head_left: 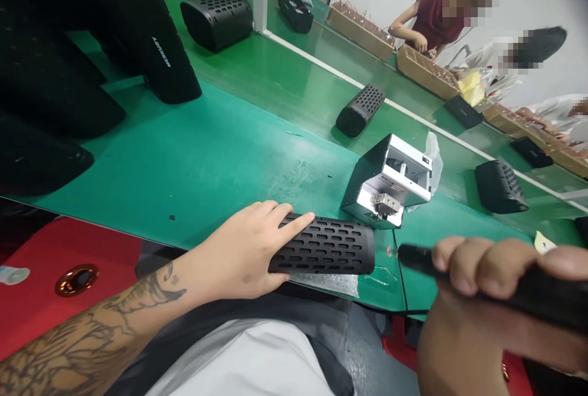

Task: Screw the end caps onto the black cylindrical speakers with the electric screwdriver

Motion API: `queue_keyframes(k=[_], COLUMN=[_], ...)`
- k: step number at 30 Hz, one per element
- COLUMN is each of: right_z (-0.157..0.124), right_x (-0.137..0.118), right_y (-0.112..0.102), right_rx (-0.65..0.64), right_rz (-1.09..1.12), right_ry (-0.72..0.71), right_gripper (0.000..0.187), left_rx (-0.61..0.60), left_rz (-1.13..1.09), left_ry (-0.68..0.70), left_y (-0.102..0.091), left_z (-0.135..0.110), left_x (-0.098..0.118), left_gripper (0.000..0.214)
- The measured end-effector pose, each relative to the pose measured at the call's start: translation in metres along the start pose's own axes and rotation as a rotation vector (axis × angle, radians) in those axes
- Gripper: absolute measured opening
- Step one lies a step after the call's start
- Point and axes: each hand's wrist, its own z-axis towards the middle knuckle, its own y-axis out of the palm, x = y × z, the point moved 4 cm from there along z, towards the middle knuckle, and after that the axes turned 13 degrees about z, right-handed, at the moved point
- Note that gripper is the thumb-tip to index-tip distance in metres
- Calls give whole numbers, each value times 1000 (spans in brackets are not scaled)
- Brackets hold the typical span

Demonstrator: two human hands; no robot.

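Note:
My left hand (243, 255) grips the near end of a black perforated speaker shell (326, 253) that lies on its side at the front edge of the green bench mat (206, 157). My right hand (496, 298) is wrapped round a black electric screwdriver (418, 259). The screwdriver's tip points left at the shell's right end, almost touching it. Just behind the shell stands a grey metal screw feeder box (386, 181).
Tall black speaker housings (151, 34) stand at the far left. More perforated shells (361, 110) lie on the green conveyor (294, 71) behind. A person in a red top (432, 19) works across the line beside cardboard trays (361, 31). A red stool (68, 279) is at lower left.

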Motion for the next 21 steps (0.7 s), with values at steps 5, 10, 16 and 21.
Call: queue_keyframes(k=[5,10,16,21], right_z=[59,56,27,-25], right_x=[59,77,19,-19], right_y=[-6,-3,-1,58], right_rx=[141,176,24,-292], right_rz=[-29,-65,-1,116], right_ry=[-96,-91,-104,72], right_gripper=[70,81,65,28], left_rx=[125,220,343,418], left_rz=[-78,-301,-450,-483], left_ry=[-23,-77,-34,0], left_y=[9,35,69,77], left_z=[-17,-35,-37,-32], left_x=[-8,-26,-35,-37], left_gripper=[104,125,138,135])
